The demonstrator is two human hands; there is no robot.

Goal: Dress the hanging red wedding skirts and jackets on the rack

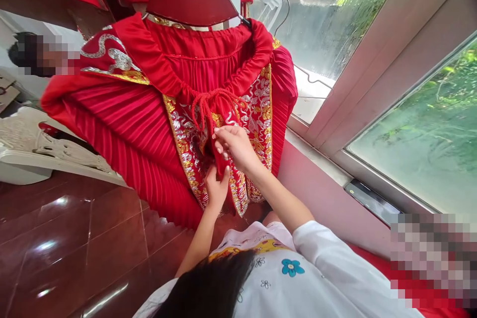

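Observation:
A red pleated skirt (pixel 126 124) with a gold and silver embroidered front panel (pixel 257 109) hangs over a red chair back (pixel 190 0). A knotted red drawstring (pixel 208 102) dangles from its gathered waistband. My right hand (pixel 233 146) is closed on a red strip of the skirt's fabric just below the knot. My left hand (pixel 216 191) sits right under it, fingers pinched on the lower part of the same red strip against the embroidered panel.
A window sill (pixel 316 156) and sloping glass run along the right, with a dark phone (pixel 370 201) lying on the sill. A white carved piece (pixel 44 151) rests on the glossy dark red floor (pixel 74 238) at left. More red embroidered garments hang behind.

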